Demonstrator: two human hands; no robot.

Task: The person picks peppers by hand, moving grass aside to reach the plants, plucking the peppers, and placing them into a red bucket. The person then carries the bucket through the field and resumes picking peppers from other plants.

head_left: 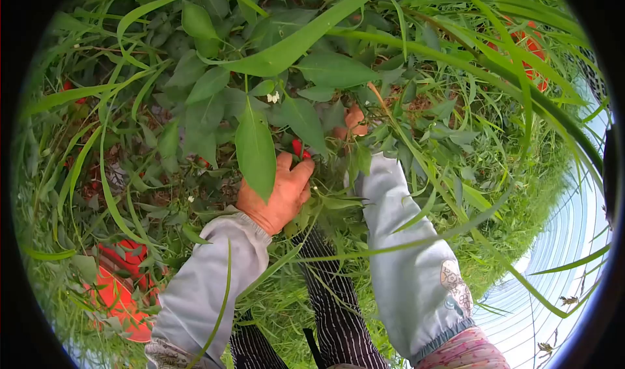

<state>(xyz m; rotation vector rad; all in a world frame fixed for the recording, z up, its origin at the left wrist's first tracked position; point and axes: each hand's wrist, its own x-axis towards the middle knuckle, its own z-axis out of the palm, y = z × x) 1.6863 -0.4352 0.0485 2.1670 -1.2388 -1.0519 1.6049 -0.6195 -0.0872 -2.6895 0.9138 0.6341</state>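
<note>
My left hand (277, 193), in a pale grey sleeve, reaches in among the pepper plant's leaves. A red chili pepper (299, 149) sits at the tips of its thumb and forefinger, which close together on it. The other fingers are tucked out of sight. Deeper in the foliage, to the right, is my right hand (353, 123); leaves and stems cover most of it, so its fingers and anything in them are hidden. A broad green leaf (256, 149) hangs partly over the left hand. Above it a small white flower (273, 97) shows.
A red container-like object (124, 297) lies partly under leaves at lower left. More red (532, 53) shows through the grass at upper right. Long grass blades (293, 50) cross the view. A pale surface with curved lines (553, 265) borders the right.
</note>
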